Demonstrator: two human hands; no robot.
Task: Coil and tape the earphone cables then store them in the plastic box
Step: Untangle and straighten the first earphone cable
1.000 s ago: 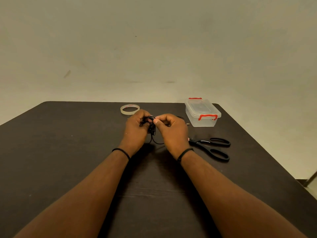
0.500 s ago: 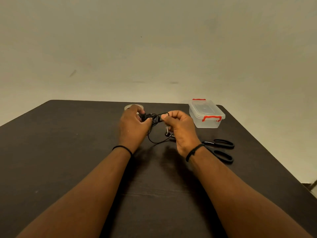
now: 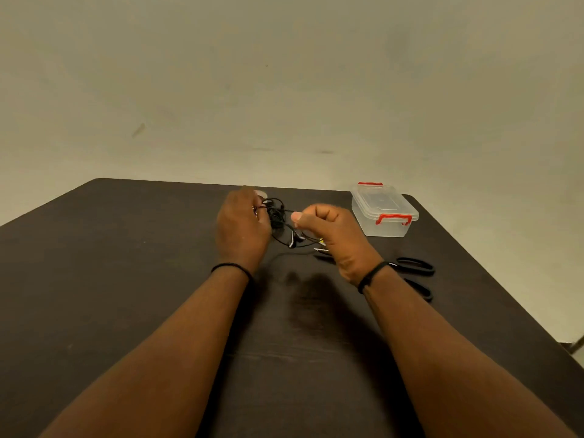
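Note:
A black earphone cable (image 3: 277, 216) hangs bunched in the air between my two hands, above the dark table (image 3: 126, 279). My left hand (image 3: 241, 229) grips the coiled bundle at its left side. My right hand (image 3: 331, 235) pinches a strand of the cable between thumb and fingers, a short way to the right of the bundle. Loose loops and an earbud dangle below, just over the table. The clear plastic box (image 3: 384, 210) with red clips stands shut at the back right. The tape roll (image 3: 262, 194) is almost hidden behind my left hand.
Black-handled scissors (image 3: 414, 270) lie on the table to the right, partly behind my right wrist. The table's far edge runs just beyond the box, and its right edge slants close to the scissors. A plain wall stands behind.
My hands have drawn further apart, the right one pulling a strand rightward. More cable hangs loose between them than before. The left hand has moved up over the tape roll.

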